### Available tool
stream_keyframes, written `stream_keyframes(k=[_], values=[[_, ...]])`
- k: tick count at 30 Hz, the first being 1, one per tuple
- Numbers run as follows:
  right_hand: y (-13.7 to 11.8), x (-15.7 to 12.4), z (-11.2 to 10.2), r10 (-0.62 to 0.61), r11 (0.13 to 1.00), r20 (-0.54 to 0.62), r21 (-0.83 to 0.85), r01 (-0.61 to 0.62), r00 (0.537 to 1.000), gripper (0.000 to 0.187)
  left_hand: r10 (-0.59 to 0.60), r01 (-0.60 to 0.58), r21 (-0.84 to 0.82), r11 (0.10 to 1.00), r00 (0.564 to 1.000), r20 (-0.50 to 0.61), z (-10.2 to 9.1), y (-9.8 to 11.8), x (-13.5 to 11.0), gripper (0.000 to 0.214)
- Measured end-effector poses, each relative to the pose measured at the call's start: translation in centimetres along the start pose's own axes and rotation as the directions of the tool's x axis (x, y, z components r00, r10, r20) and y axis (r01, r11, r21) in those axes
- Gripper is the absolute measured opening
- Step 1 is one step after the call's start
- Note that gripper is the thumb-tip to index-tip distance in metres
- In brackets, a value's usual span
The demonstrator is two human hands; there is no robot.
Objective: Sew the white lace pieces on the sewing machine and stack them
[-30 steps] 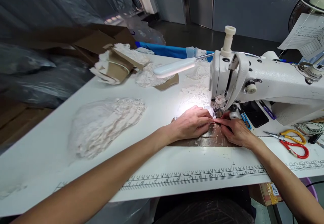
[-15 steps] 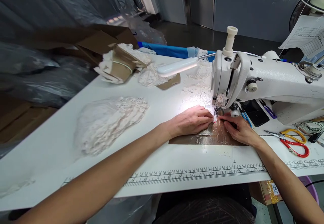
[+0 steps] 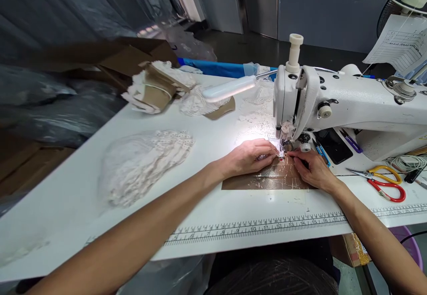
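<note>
My left hand lies on the white table just left of the needle of a white sewing machine, fingers pressed together on a small piece of white lace under the presser foot. My right hand rests right of the needle on a brown taped patch, its fingertips pinching the same lace. A lamp lights the spot.
A heap of white lace pieces lies at the left of the table. Lace wound on cardboard sits at the back. Red and yellow scissors, blue snips and a dark phone lie right of the needle. A printed ruler runs along the front edge.
Both hands have crept slightly away from me toward the needle with the lace. The view has shifted a little.
</note>
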State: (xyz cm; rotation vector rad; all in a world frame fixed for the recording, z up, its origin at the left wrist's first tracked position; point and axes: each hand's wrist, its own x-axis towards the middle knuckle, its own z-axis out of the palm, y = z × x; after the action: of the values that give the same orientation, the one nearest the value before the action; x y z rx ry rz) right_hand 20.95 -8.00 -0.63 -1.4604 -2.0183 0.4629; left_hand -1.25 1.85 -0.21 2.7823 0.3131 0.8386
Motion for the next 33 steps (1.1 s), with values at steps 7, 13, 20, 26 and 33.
stream_keyframes(k=[7, 13, 20, 26, 33], values=[[0.1, -0.6, 0.5, -0.171, 0.966, 0.073, -0.185, 0.182, 0.983, 0.033, 0.042, -0.048, 0.103, 0.993, 0.997, 0.061, 0.1, 0.2, -0.1, 0.033], [-0.5, -0.4, 0.7, -0.144, 0.944, 0.143, -0.278, 0.180, 0.979, 0.033, 0.111, -0.118, 0.141, 0.983, 0.992, 0.057, 0.3, 0.1, -0.1, 0.034], [-1.1, -0.5, 0.6, -0.068, 0.970, 0.130, -0.222, 0.096, 0.989, 0.036, 0.140, -0.171, 0.261, 0.950, 0.981, 0.135, 0.3, 0.1, 0.0, 0.032], [-1.2, -0.6, 0.9, -0.055, 0.974, 0.098, -0.215, 0.075, 0.994, 0.037, 0.143, -0.167, 0.259, 0.951, 0.984, 0.109, 0.2, 0.4, -0.1, 0.028], [-0.9, -0.8, 1.6, -0.045, 0.976, 0.031, -0.213, 0.051, 0.998, 0.035, 0.146, -0.164, 0.271, 0.949, 0.986, 0.086, 0.1, 0.6, 0.0, 0.023]])
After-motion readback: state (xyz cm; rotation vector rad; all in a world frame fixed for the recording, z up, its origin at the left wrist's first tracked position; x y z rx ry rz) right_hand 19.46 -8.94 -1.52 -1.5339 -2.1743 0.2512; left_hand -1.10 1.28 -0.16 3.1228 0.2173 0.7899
